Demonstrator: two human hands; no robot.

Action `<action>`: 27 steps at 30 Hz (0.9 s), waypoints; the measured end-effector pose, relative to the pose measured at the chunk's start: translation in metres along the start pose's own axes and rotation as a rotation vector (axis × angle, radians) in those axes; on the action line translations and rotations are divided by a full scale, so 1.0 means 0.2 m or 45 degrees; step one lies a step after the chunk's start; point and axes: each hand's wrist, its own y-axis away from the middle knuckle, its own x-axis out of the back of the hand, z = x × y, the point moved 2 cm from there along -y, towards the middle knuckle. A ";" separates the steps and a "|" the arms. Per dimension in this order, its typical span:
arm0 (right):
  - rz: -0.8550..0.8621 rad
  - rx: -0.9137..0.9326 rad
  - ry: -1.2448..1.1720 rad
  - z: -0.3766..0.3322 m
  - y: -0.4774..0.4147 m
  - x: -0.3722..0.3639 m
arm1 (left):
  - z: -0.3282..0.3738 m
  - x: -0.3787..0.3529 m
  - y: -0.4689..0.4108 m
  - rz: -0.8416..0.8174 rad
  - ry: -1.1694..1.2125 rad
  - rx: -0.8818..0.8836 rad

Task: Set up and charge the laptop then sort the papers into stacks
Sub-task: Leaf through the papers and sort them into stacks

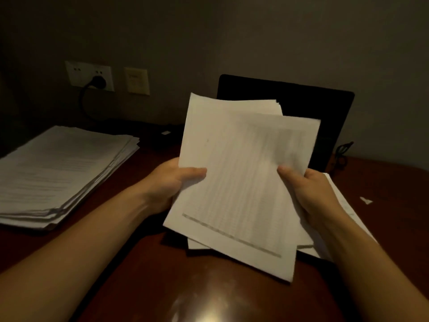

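Glossy polished wooden desk (162,287), matt white printed paper sheets (236,182), matt paper stack (60,173), matt black laptop lid (301,101)

The laptop (325,108) is blocking the back. A paper stack (62,173) is filling the left side. Bare desk (162,287) is lying free in front.

A: Papers?
B: I'm holding a loose bundle of white printed sheets (239,182) upright, front sheet skewed. Also a thick stack of white papers (60,173), flat, far left.
A: Laptop?
B: The black laptop (301,105) is open behind the bundle, screen dark. Its black charger plug (99,82) sits in the white wall socket (76,73).
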 end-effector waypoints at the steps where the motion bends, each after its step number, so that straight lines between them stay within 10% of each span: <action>1: -0.014 -0.047 -0.068 0.01 -0.01 0.01 | -0.01 -0.01 0.01 -0.028 -0.064 -0.019; 6: -0.283 -0.156 0.046 0.00 0.00 0.02 | 0.00 0.00 0.00 0.077 -0.082 -0.156; 27: 0.295 0.716 0.150 -0.14 0.06 0.03 | 0.08 -0.14 -0.03 0.286 -0.337 -0.631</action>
